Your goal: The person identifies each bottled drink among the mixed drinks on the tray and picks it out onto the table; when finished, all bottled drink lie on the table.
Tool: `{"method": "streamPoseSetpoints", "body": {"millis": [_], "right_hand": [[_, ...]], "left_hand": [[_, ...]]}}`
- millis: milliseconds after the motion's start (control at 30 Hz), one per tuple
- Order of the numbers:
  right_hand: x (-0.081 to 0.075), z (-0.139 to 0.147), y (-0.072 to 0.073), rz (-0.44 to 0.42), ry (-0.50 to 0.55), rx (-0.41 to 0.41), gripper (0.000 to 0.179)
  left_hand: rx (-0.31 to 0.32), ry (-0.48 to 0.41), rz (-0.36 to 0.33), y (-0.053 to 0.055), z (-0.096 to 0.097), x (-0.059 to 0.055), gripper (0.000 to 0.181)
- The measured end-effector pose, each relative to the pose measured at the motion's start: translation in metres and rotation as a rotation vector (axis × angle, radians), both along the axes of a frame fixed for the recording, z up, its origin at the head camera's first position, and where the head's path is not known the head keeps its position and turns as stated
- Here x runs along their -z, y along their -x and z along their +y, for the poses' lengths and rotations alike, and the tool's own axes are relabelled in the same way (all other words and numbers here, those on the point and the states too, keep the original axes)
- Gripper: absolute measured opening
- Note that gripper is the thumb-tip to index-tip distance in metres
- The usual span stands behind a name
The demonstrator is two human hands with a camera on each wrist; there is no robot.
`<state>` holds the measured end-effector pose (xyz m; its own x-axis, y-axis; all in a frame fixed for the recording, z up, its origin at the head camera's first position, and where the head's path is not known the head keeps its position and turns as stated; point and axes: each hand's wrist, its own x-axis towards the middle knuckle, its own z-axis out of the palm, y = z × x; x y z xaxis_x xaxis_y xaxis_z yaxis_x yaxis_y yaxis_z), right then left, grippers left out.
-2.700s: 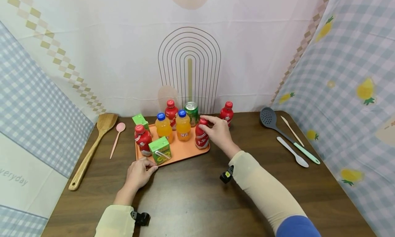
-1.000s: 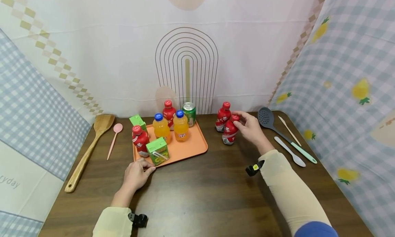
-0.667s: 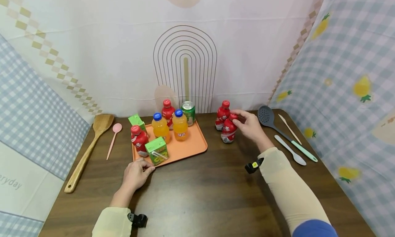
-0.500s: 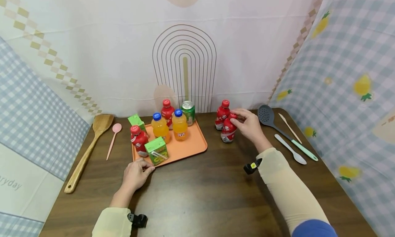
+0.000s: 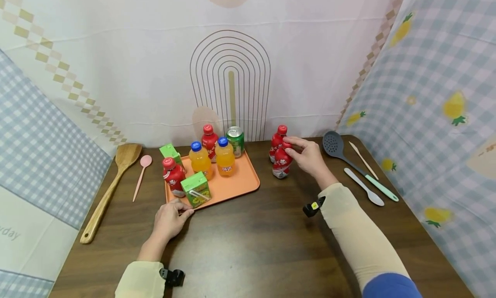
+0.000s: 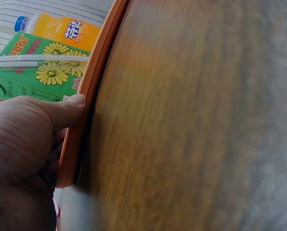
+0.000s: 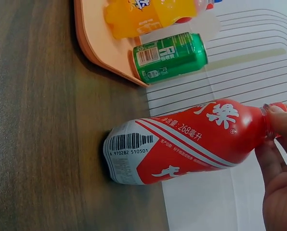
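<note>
Pinching the red bottle [image 5: 282, 165] up at the cap and neck with the right hand [image 5: 308, 156], thumb and fingers facing. Looks close to upright, just right of the orange tray [image 5: 236, 188], on or barely over the table [image 5: 240, 246]; can't tell about contact at the base. If setting down, probably best to level the bottom first, then loosen slowly. Mind the second red bottle [image 5: 276, 141] just behind, easy to bump. Meanwhile, gripping the tray's near left corner with the left hand [image 5: 169, 220]: handy against sliding, just no leaning hard beside the green juice box [image 5: 195, 189]. Farther out, slotted spoon [image 5: 334, 144] well apart, so no worries there.
</note>
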<state>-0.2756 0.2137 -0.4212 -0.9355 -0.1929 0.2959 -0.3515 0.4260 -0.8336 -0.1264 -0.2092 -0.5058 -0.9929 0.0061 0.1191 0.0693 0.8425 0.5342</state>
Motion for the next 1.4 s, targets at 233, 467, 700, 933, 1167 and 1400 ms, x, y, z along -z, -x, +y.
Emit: {"method": "streamPoseSetpoints", "body": {"millis": [233,467,700,933,1167,1400], "right_hand": [[0.0003,-0.0001,0.0003,-0.026,0.015,-0.009,0.033],[-0.0012,0.0013,0.0016,-0.006,-0.024,-0.022,0.033],[-0.0031,0.002,0.0037,0.003,-0.07,0.0,0.036],[-0.0041,0.002,0.0054,-0.01,-0.074,0.006,0.036],[-0.0036,0.0021,0.0082,-0.021,-0.074,0.019,0.035],[-0.0036,0.0011,0.0083,-0.049,-0.068,0.023,0.036]], "left_hand": [[-0.003,0.008,0.0,0.0,-0.0005,0.0009,0.007],[-0.001,0.006,0.008,-0.0004,-0.0006,0.0002,0.007],[0.002,0.002,0.021,-0.0012,-0.0001,-0.0004,0.007],[0.003,0.005,0.026,-0.0013,0.0002,-0.0005,0.007],[-0.002,0.005,0.013,-0.0014,0.0004,-0.0007,0.007],[-0.005,0.003,0.006,-0.0017,0.0004,-0.0018,0.007]]}}
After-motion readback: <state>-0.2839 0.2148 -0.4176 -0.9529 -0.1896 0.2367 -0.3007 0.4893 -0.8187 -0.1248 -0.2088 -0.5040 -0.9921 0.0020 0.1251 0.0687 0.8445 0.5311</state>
